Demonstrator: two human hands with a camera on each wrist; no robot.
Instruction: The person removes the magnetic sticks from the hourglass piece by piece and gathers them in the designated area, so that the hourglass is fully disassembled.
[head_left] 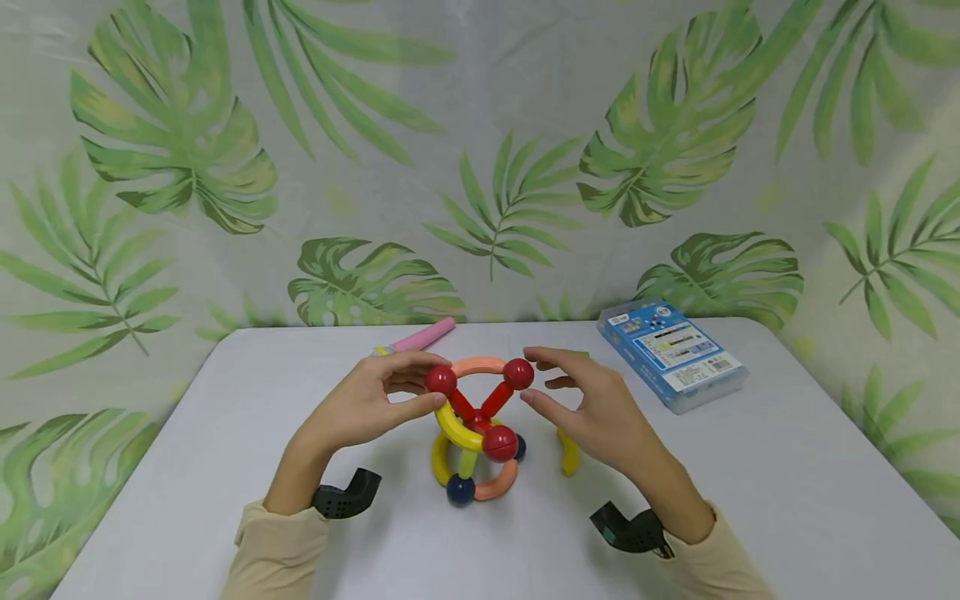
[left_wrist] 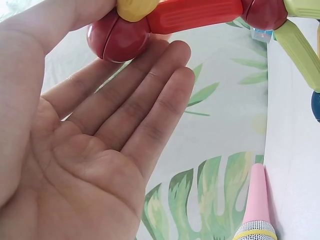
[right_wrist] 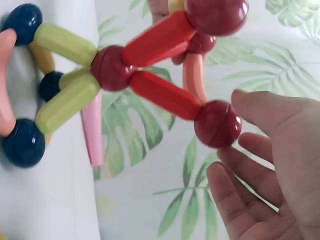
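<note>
A magnetic stick-and-ball structure stands on the table, with blue balls [head_left: 461, 490], curved pieces at its base and light green sticks [right_wrist: 67, 102] rising to a central red ball [right_wrist: 114, 68]. From there red sticks [head_left: 497, 401] spread to three upper red balls. My left hand [head_left: 375, 398] pinches the upper left red ball [head_left: 441, 381] between thumb and fingers, beside a yellow curved stick [head_left: 459, 430]. Loosely bent around the upper right red ball [head_left: 518, 373], my right hand [head_left: 596, 408] has its fingertips close to it; contact is unclear. A peach curved stick [head_left: 478, 365] links these two balls.
A yellow curved piece [head_left: 568, 454] lies on the table [head_left: 247, 433] beneath the right hand. Behind the left hand lies a pink toy microphone [head_left: 423, 336]. At the back right rests a blue box [head_left: 671, 354] in clear plastic. A leaf-patterned cloth [head_left: 517, 100] hangs behind.
</note>
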